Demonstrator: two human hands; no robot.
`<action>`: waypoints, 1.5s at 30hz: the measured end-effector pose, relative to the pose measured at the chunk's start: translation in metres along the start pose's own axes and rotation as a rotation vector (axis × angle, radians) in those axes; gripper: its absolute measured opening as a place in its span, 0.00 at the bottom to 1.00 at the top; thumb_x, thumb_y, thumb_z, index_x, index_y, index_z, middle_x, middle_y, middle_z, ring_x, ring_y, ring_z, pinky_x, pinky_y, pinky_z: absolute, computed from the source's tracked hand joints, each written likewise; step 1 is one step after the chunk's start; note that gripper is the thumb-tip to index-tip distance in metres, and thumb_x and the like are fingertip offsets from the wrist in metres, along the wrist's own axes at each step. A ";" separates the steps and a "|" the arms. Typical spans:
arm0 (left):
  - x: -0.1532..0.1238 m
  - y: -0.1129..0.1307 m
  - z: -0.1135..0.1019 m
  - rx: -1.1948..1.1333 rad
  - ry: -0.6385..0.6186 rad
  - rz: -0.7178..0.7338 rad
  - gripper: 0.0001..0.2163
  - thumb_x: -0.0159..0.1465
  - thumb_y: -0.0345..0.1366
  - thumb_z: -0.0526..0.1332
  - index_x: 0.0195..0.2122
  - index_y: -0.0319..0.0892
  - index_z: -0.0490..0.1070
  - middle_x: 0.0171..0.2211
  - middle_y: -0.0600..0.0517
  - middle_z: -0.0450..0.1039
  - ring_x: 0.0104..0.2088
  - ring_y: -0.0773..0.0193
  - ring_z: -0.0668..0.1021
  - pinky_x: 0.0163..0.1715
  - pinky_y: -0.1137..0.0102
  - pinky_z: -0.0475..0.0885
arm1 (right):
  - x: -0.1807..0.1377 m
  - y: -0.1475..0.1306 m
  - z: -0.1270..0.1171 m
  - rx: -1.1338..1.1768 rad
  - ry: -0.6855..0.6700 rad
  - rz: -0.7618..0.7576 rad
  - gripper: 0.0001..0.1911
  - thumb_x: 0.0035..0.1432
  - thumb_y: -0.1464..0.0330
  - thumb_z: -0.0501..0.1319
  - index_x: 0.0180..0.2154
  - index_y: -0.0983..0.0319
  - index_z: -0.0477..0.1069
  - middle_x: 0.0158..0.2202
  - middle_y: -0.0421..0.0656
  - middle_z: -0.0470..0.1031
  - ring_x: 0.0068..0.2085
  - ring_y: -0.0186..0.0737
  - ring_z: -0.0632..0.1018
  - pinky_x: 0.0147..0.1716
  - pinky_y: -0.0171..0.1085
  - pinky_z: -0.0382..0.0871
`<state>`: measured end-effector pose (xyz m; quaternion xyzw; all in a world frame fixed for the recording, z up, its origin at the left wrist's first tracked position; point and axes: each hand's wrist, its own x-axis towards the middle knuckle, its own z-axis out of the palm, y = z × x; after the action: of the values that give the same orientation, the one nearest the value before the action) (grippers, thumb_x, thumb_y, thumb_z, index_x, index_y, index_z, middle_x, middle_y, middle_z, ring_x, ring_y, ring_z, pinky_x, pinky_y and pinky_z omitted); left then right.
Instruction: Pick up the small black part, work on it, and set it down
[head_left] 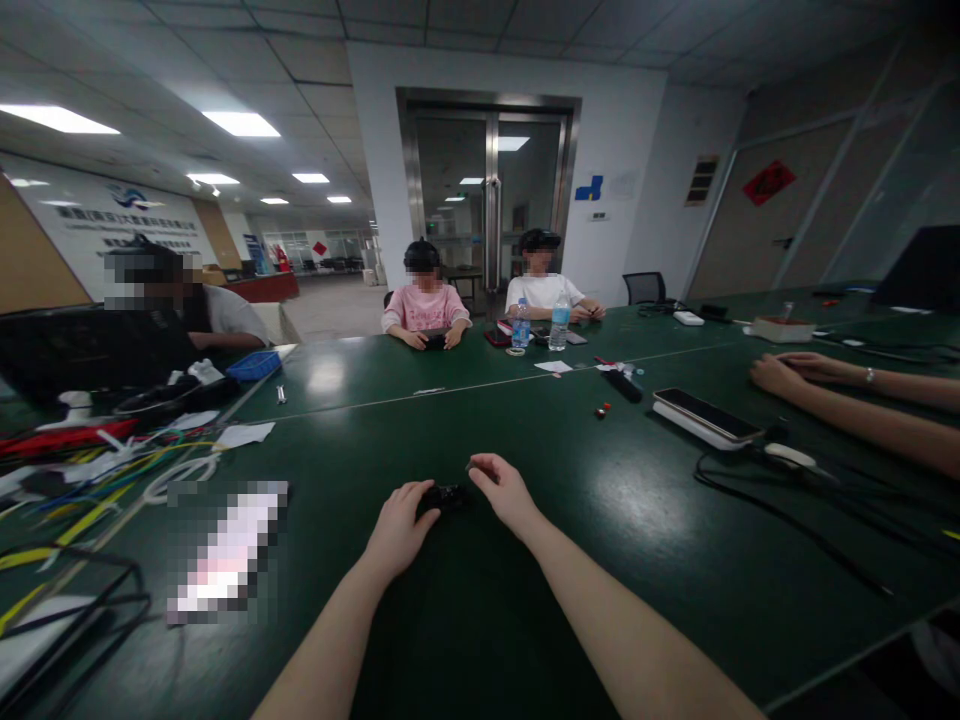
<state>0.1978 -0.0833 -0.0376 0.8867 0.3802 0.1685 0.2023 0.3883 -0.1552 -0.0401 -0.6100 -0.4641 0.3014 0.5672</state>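
My left hand (pixel 401 528) grips a small black device (pixel 448 497) between thumb and fingers, low over the green table (pixel 330 420). Its exact kind is too dark to make out. Just to the right, my right hand (pixel 510 492) is closed in a pinch, and a tiny dark piece (pixel 470 466) shows at its fingertips. A narrow gap separates that pinch from the black device. A blurred-out phone-like slab (pixel 232 550) lies to the left of my left hand.
Cables (pixel 97 480) and a blue basket (pixel 255 365) crowd the left side. To the right are a phone (pixel 709 415) on a white box, black cords (pixel 787 525) and a co-worker's hands (pixel 799 372). Two bottles (pixel 559 322) stand ahead, near people (pixel 426 310) seated across.
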 end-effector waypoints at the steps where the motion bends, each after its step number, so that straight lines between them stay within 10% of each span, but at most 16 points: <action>1: 0.000 0.000 0.000 -0.003 -0.002 -0.003 0.21 0.60 0.41 0.52 0.54 0.45 0.59 0.54 0.48 0.62 0.53 0.58 0.65 0.51 0.61 0.60 | 0.000 0.000 -0.001 0.005 0.004 0.005 0.16 0.53 0.63 0.56 0.45 0.59 0.66 0.44 0.42 0.71 0.45 0.38 0.71 0.45 0.40 0.65; 45: -0.001 -0.003 0.000 -0.006 0.020 0.017 0.20 0.60 0.42 0.52 0.54 0.46 0.60 0.53 0.49 0.63 0.52 0.58 0.66 0.50 0.62 0.61 | 0.003 0.008 -0.008 0.122 0.070 0.140 0.21 0.54 0.57 0.54 0.48 0.56 0.65 0.48 0.45 0.69 0.46 0.43 0.72 0.39 0.41 0.69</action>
<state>0.1957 -0.0826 -0.0394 0.8875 0.3740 0.1802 0.1999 0.3987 -0.1553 -0.0462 -0.6152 -0.3812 0.3466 0.5967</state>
